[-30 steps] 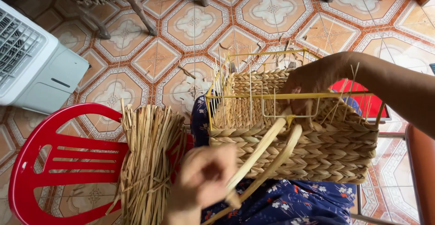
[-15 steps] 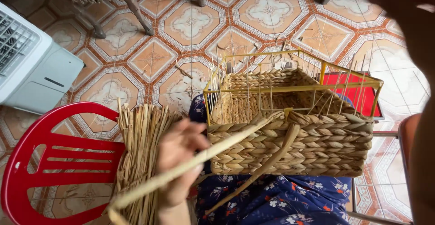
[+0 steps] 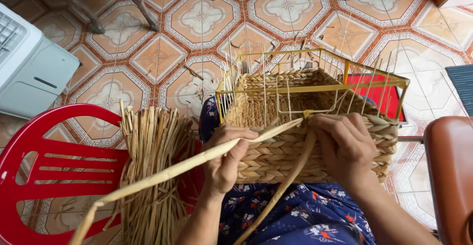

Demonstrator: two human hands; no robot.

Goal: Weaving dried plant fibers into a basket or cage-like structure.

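A half-woven straw basket (image 3: 276, 158) on a yellow wire frame (image 3: 367, 85) rests on my lap, over blue flowered cloth (image 3: 300, 218). My left hand (image 3: 227, 156) grips a long pale straw strand (image 3: 162, 176) that runs from the basket's near rim down to the lower left. My right hand (image 3: 345, 144) presses on the basket's near rim where the strands meet, fingers curled over the weave. A second strand (image 3: 283, 186) hangs from that spot down across my lap.
A bundle of dried straw (image 3: 155, 166) lies on a red plastic chair (image 3: 34, 176) at my left. A white appliance (image 3: 29, 65) stands on the patterned tile floor at far left. A brown chair edge (image 3: 451, 176) is at right. Furniture legs stand at the top.
My right hand has come back down onto the basket's near rim. My left hand has shifted right along the long strand, closer to the basket.
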